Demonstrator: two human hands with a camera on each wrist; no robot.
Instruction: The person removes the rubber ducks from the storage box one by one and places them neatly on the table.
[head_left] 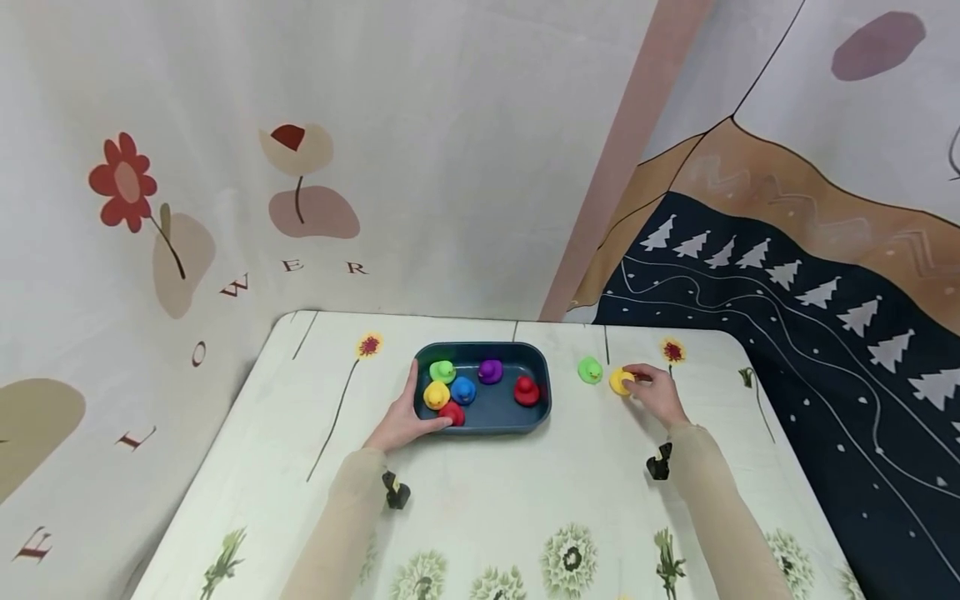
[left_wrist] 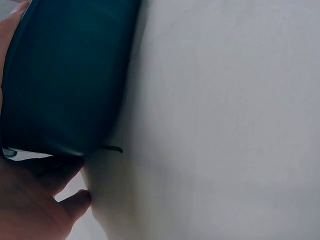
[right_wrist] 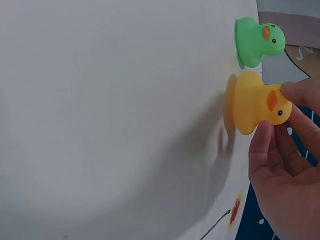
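A dark blue tray (head_left: 491, 430) on the table holds several rubber ducks: a green duck (head_left: 442, 372), a yellow duck (head_left: 436, 396), a blue duck (head_left: 462, 391), a purple duck (head_left: 491, 372), one red duck (head_left: 452, 412) at the front left and another red duck (head_left: 527, 391) at the right. My left hand (head_left: 403, 423) grips the tray's left front corner, thumb along the front side. To the right of the tray, my right hand (right_wrist: 287, 145) pinches a second yellow duck (right_wrist: 250, 102) by its head. Just left of that one stands a second green duck (head_left: 590, 370).
A white table cover (head_left: 480, 492) with printed flowers lies under everything. Pale printed curtain (head_left: 450, 167) hangs behind the table. Dark cloth with white trees (head_left: 783, 275) hangs at the right. A small black wrist device (head_left: 659, 462) sits by each sleeve.
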